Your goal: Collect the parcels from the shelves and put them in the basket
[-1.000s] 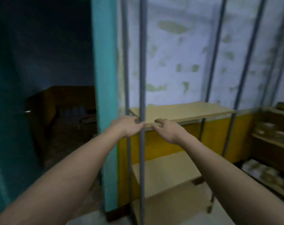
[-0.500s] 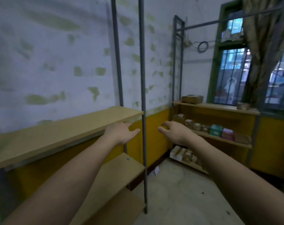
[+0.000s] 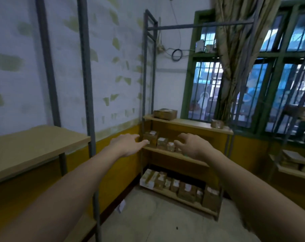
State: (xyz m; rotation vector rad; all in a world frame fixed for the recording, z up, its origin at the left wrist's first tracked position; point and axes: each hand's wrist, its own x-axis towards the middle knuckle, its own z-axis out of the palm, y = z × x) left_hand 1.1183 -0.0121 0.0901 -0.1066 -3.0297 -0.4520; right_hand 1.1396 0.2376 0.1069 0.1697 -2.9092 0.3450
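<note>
Both arms extended, left hand (image 3: 126, 145) and right hand (image 3: 191, 145) empty with fingers spread, no contact; beyond them at 12 o'clock the corner shelf unit (image 3: 186, 122) carries parcels (image 3: 180, 185) on three levels, labels blurred, probably cardboard; barred window (image 3: 207, 91) behind.

Two hands (image 3: 129, 145) – three shelving racks (image 3: 186, 123).

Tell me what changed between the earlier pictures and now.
The view swung right, from the bare shelf to the corner rack of parcels. The left hand and right hand left the metal post they flanked and now reach, open, toward that rack. Both stay empty.
</note>
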